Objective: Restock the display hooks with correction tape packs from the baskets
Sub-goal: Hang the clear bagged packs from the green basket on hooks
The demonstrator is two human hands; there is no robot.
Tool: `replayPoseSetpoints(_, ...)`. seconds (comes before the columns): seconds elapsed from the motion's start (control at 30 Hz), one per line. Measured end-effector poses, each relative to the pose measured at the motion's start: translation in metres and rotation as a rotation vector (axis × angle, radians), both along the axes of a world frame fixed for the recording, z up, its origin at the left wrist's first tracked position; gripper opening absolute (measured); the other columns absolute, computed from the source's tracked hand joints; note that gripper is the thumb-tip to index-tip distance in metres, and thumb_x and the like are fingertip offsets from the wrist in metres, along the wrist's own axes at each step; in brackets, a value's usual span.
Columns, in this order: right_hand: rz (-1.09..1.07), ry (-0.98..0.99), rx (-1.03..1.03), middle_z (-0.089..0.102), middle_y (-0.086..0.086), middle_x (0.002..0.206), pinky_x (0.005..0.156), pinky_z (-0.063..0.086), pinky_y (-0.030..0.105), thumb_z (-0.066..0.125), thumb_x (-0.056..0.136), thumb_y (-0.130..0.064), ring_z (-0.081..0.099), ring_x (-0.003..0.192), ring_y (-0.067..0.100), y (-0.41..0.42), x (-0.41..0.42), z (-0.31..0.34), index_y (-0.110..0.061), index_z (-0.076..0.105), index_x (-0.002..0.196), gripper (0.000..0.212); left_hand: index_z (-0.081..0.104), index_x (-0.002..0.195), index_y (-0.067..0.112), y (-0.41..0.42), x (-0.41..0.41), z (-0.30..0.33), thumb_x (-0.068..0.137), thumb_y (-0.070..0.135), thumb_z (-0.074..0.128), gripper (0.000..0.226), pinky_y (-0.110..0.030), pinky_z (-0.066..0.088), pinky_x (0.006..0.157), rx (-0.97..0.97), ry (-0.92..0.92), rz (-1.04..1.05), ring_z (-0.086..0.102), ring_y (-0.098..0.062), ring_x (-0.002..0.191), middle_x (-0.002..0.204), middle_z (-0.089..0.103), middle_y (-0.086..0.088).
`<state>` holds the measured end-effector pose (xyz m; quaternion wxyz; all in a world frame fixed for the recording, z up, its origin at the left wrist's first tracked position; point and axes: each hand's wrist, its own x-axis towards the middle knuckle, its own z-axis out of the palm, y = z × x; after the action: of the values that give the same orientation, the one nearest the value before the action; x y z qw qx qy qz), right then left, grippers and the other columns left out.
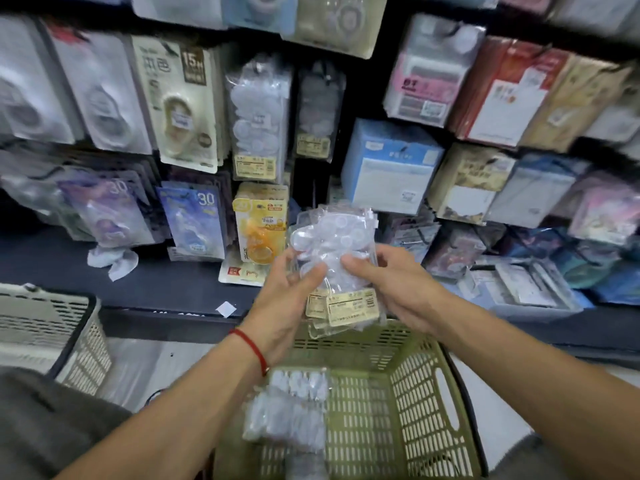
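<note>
I hold a stack of clear correction tape packs (334,244) upright in front of the display, their beige labels at the bottom. My left hand (287,292) grips the stack from the left, thumb on its front. From the right, my right hand (388,285) clasps the same stack. Below them stands a green plastic basket (408,389) with more clear packs (287,410) lying in its left side. Matching clear packs (258,119) hang on a hook above, next to a thinner row of packs (317,112).
The display wall holds many hanging stationery packs. A yellow pack (259,223) hangs just left of my hands. A white basket (45,327) sits at the left. A dark shelf ledge (166,289) runs beneath the hooks, with a white scrap (225,309) on it.
</note>
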<state>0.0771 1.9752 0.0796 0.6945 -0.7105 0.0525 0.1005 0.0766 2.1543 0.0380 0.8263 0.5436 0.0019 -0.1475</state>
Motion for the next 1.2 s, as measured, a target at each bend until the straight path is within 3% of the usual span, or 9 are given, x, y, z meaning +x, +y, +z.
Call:
replayPoseSetpoints(0.13,-0.144,-0.179,-0.032,0.081,0.004,0.110,0.080,0.065,0.040,0.086,0.079,-0.028,0.079,0.099,0.025,0.018,0.021,0.020,-0.010,0.067,0.125,0.052,0.049,0.133,0.030,0.025,0.034,0.041,0.083,0.026,0.081,0.060,-0.055,0.060,0.093,0.104,-0.129,-0.049,0.074,-0.033,0.111,0.124,0.075,-0.010)
replayPoseSetpoints(0.27,-0.181,-0.327,-0.167,0.082,-0.001,0.100,0.084,0.064,0.048,0.079,0.094,-0.027,0.080,0.092,0.022,0.029,0.043,0.036,-0.021,0.075,0.110,0.018,0.054,0.122,0.034,0.043,0.068,0.072,0.072,0.022,0.087,0.061,-0.046,0.064,0.082,0.181,-0.237,-0.005,0.076,-0.030,0.102,0.119,0.076,-0.013)
replayPoseSetpoints(0.37,-0.285,-0.458,-0.248,0.079,-0.010,0.090,0.077,0.060,0.032,0.071,0.099,-0.028,0.075,0.087,0.007,0.033,0.059,0.047,-0.032,0.074,0.095,0.006,0.054,0.120,0.037,0.050,0.090,0.085,0.088,0.009,0.080,0.050,-0.055,0.064,0.079,0.227,-0.270,0.141,0.077,-0.035,0.095,0.116,0.075,-0.017)
replayPoseSetpoints(0.43,-0.327,-0.490,-0.263,0.072,0.005,0.082,0.070,0.051,0.030,0.064,0.102,-0.028,0.065,0.077,0.010,0.032,0.068,0.055,-0.026,0.071,0.090,0.014,0.051,0.126,0.037,0.056,0.100,0.090,0.092,0.012,0.078,0.050,-0.057,0.061,0.089,0.308,-0.313,0.246,0.074,-0.036,0.103,0.122,0.072,-0.009)
replayPoseSetpoints(0.57,-0.304,-0.481,-0.194,0.062,0.030,0.090,0.067,0.047,0.053,0.063,0.103,-0.030,0.054,0.077,0.026,0.035,0.084,0.071,-0.005,0.065,0.101,0.025,0.048,0.130,0.039,0.072,0.106,0.092,0.091,0.016,0.076,0.053,-0.049,0.050,0.107,0.363,-0.403,0.385,0.061,-0.022,0.126,0.139,0.059,0.008)
replayPoseSetpoints(0.73,-0.277,-0.521,-0.176,0.076,0.021,0.104,0.082,0.056,0.067,0.063,0.104,-0.032,0.068,0.094,0.052,0.042,0.100,0.083,-0.027,0.076,0.107,0.014,0.049,0.131,0.037,0.083,0.106,0.094,0.089,0.019,0.077,0.054,-0.045,0.053,0.100,0.353,-0.414,0.443,0.063,-0.019,0.117,0.132,0.062,0.008)
replayPoseSetpoints(0.87,-0.291,-0.506,-0.164,0.080,0.011,0.099,0.082,0.058,0.065,0.066,0.103,-0.031,0.072,0.094,0.048,0.043,0.103,0.083,-0.028,0.076,0.108,0.012,0.049,0.129,0.041,0.088,0.105,0.095,0.089,0.016,0.077,0.055,-0.037,0.055,0.089,0.328,-0.419,0.478,0.067,-0.016,0.108,0.123,0.067,0.007)
replayPoseSetpoints(1.1,-0.293,-0.496,-0.159,0.073,0.025,0.105,0.082,0.053,0.072,0.064,0.103,-0.030,0.068,0.086,0.049,0.046,0.103,0.089,-0.033,0.073,0.108,0.011,0.051,0.109,0.057,0.088,0.103,0.096,0.088,0.016,0.077,0.053,-0.028,0.053,0.079,0.335,-0.446,0.501,0.070,-0.004,0.094,0.114,0.071,0.014)
replayPoseSetpoints(1.2,-0.306,-0.443,-0.090,0.079,0.012,0.100,0.087,0.056,0.071,0.066,0.102,-0.029,0.073,0.098,0.046,0.047,0.103,0.089,-0.033,0.074,0.104,0.009,0.051,0.106,0.057,0.088,0.102,0.096,0.088,0.015,0.077,0.053,-0.023,0.051,0.072,0.348,-0.452,0.513,0.069,0.003,0.086,0.110,0.071,0.013)
